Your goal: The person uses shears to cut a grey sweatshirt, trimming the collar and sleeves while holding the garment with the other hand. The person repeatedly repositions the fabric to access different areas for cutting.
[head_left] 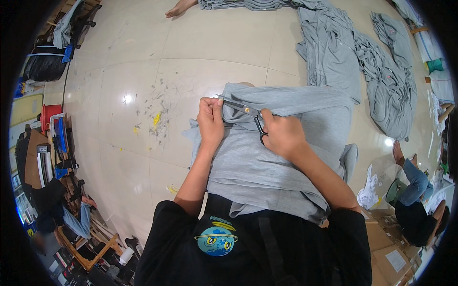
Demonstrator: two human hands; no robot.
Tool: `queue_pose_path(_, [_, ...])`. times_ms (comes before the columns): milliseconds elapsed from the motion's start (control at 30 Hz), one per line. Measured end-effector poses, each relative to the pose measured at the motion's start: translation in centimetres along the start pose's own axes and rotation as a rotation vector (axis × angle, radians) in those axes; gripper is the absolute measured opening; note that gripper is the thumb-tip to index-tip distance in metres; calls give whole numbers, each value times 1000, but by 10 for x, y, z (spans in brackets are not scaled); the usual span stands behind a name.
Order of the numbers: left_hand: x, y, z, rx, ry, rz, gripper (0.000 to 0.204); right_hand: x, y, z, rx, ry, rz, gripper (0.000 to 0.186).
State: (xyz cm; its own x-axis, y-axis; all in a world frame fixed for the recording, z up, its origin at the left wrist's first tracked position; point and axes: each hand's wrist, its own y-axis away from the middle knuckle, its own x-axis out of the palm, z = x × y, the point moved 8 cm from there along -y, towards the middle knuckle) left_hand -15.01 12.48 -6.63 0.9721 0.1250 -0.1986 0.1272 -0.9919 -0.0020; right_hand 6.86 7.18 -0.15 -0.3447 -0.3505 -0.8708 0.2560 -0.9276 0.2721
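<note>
Grey fabric [281, 171] lies folded in layers across my lap and the floor in front of me. My left hand [211, 119] pinches the upper left edge of it between thumb and fingers. Black-handled scissors [238, 106] lie across that edge, their tips beside my left thumb; whether the blades are closed on cloth I cannot make out. My right hand [281, 133] grips the scissor handles.
Piles of grey cloth [329, 43] lie ahead and right on the tiled floor [109, 76], with scattered scraps [157, 119] at left. A bare foot [179, 10] shows ahead. People sit at right [412, 209] and left [71, 221]. Cardboard boxes [389, 257] stand lower right.
</note>
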Motion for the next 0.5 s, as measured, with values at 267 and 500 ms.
queue_pose_path(267, [2, 3, -4, -44, -17, 22, 18, -6, -1, 9, -57, 94, -71, 42])
queue_pose_path(500, [7, 6, -5, 8, -21, 11, 22, -3, -2, 13, -12, 146, -25, 40])
